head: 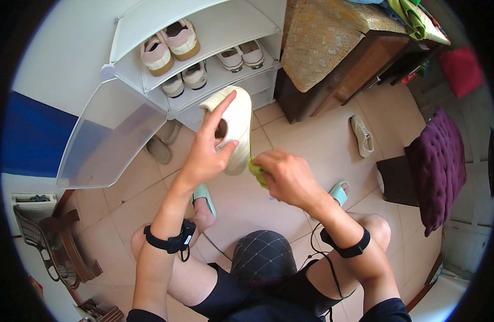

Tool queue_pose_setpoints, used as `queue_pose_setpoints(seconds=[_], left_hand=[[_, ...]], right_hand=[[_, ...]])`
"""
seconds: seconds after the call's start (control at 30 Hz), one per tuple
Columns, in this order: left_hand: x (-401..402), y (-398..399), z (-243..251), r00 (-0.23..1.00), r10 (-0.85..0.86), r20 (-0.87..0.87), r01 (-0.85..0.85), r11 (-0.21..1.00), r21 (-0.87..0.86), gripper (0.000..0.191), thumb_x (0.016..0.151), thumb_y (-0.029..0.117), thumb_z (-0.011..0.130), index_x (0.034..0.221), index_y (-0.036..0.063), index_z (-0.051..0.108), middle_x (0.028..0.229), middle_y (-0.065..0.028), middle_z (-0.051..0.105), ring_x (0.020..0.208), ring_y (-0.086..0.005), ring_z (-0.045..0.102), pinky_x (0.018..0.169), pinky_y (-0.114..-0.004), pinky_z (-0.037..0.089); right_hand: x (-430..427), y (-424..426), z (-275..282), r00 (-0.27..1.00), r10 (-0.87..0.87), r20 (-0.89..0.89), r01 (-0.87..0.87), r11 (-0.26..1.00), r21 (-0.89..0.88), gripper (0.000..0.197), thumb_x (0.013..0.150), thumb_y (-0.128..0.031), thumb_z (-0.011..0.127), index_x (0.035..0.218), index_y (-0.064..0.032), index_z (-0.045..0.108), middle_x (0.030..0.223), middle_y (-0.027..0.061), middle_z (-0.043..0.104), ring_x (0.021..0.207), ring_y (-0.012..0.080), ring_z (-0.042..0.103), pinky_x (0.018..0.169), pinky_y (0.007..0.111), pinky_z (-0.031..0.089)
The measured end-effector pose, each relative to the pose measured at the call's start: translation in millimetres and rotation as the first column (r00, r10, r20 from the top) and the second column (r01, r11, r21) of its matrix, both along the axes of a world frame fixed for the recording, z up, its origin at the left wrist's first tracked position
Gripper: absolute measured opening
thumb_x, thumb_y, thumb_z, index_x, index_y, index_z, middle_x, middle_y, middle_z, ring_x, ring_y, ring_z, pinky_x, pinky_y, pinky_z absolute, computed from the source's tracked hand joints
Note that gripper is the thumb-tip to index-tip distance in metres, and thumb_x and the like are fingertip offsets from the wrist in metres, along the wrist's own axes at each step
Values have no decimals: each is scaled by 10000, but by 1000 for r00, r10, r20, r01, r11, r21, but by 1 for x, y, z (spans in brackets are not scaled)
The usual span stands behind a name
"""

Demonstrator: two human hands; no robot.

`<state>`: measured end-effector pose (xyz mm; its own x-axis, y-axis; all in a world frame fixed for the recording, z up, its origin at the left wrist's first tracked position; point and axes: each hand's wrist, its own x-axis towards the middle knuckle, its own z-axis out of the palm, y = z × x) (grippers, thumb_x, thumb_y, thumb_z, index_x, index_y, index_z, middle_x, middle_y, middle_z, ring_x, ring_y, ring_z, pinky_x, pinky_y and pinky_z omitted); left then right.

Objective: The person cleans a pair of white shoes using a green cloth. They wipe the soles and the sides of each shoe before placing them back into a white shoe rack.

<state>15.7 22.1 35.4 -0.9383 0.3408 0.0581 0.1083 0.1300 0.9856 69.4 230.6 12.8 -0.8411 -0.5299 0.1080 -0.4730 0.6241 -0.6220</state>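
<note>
My left hand (pixel 210 149) holds up a cream-white shoe (pixel 241 116), with some fingers inside its opening and the index finger stretched along the outside. The shoe hangs before an open plastic shoe cabinet, its sole edge facing right. Just right of the shoe's lower end, my right hand (pixel 285 173) grips a bunched green cloth (pixel 257 172). A small gap shows between the cloth and the shoe. Another cream lace-up shoe (pixel 362 136) lies on the tiled floor to the right.
The shoe cabinet (pixel 214 86) holds several pairs of shoes; its clear door (pixel 114 133) hangs open at left. Grey slippers (pixel 159 149) sit below. A dark wooden cabinet (pixel 331 90) with a gold cloth stands right of it. A purple cushion (pixel 438 173) tops a dark stool (pixel 398 181).
</note>
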Motion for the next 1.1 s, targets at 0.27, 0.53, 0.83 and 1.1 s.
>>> queue_pose_setpoints(seconds=[0.27,0.53,0.83,1.1], left_hand=[[4,-3,2,888,-160,-431,-93,856,-508,938,807,-155,614,1630,162,294,1581,-254,313,1439,-434,391,1112,-428,436],[2,-8,-1,790,-298,-536,-267,620,-738,1056,765,-44,745,1649,206,225,1380,-302,463,1215,-508,532,979,-504,498],[6,-4,8,909,-109,-402,-197,738,-646,1005,824,44,727,1657,187,184,1497,-330,400,1184,-494,591,971,-485,514],[1,-4,-2,975,-149,-166,79,926,-368,705,1038,320,451,1657,131,170,1611,-297,298,1370,-399,450,1119,-389,360]], right_hand=[[-14,2,6,951,-310,19,298,895,-332,331,789,35,701,1109,-45,678,1042,151,677,971,386,646,842,456,531],[-14,0,8,949,-314,18,302,895,-329,317,799,30,708,1105,-47,678,1062,148,683,987,384,650,847,449,536],[-19,3,13,946,-321,46,313,867,-388,378,791,69,712,1149,-47,682,1074,167,688,996,393,663,865,420,539],[-25,11,19,893,-448,-52,368,790,-490,474,765,111,700,1217,-29,670,1119,165,707,1040,373,683,895,408,546]])
